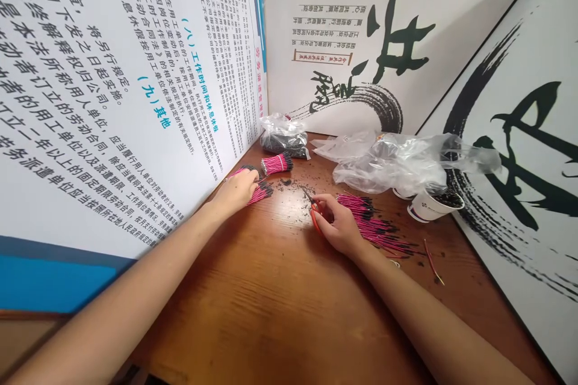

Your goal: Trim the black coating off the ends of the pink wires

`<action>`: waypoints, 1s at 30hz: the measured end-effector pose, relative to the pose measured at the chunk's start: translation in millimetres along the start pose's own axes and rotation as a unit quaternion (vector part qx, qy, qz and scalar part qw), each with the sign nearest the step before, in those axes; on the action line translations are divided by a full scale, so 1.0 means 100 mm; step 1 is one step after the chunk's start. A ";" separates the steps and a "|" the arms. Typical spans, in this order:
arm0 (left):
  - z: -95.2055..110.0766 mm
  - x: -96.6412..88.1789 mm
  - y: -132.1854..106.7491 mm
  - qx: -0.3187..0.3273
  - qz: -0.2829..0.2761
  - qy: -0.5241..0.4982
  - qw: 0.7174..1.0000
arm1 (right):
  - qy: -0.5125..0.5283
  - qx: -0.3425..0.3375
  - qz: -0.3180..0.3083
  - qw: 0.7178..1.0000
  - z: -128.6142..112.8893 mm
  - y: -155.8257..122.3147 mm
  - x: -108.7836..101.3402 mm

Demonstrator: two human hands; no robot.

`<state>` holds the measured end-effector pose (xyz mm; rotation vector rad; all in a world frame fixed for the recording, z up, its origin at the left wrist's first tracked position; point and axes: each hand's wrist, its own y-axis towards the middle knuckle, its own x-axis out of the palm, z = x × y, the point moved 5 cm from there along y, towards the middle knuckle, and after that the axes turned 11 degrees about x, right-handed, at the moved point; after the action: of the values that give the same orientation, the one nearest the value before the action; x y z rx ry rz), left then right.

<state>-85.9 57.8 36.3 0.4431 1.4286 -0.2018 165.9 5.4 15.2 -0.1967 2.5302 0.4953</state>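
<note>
My left hand (237, 191) reaches to the left side of the table, its fingers bent together on a pile of pinkish-red wires with black ends (261, 191). Its fingertips are partly hidden, so how many wires they grip does not show. In my right hand (336, 225) is a small pair of scissors with orange-red handles (315, 216), the dark blades pointing away and to the left. Right beside that hand lies a larger spread of similar red wires (377, 228). A bundle of wires tied with a white band (276, 163) rests just beyond my left hand.
Small black bits (295, 189) are scattered between my hands. Behind them is a clear bag with dark contents (284, 137). Crumpled plastic bags (388, 159) and a white paper cup of black pieces (424, 207) stand right. A single red wire (432, 261) lies nearby. Printed boards (334, 30) wall the table.
</note>
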 end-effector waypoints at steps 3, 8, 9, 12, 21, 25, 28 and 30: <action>-0.06 -0.07 -0.02 -0.004 0.041 -0.084 0.996 | 0.000 0.000 -0.001 1.000 0.00 0.01 0.00; -0.28 -0.22 -0.10 -0.063 0.051 -0.135 0.988 | 0.000 0.004 -0.004 1.000 0.02 0.02 0.01; -0.32 -0.23 -0.12 -0.071 0.041 -0.128 0.988 | 0.000 0.004 -0.005 1.000 0.02 0.02 0.01; -0.36 -0.22 -0.13 -0.070 0.005 -0.091 0.993 | 0.001 0.006 -0.007 1.000 0.03 0.02 0.02; -0.20 -0.12 0.03 -0.071 -0.006 0.004 0.997 | 0.006 0.017 -0.010 1.000 0.05 0.02 0.01; 0.04 -0.14 0.09 -0.027 0.047 0.019 0.998 | 0.023 0.026 -0.003 0.999 0.06 0.01 0.01; 0.47 -0.07 0.12 0.089 0.032 -0.031 0.995 | 0.044 0.030 0.013 0.998 0.06 0.00 -0.01; 0.82 0.04 0.13 0.171 -0.019 -0.060 0.983 | 0.071 0.033 0.033 0.996 0.05 0.03 -0.07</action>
<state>-6.0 36.1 41.0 0.6747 1.2874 -0.5018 173.5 9.9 15.7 -0.1285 2.6950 0.4354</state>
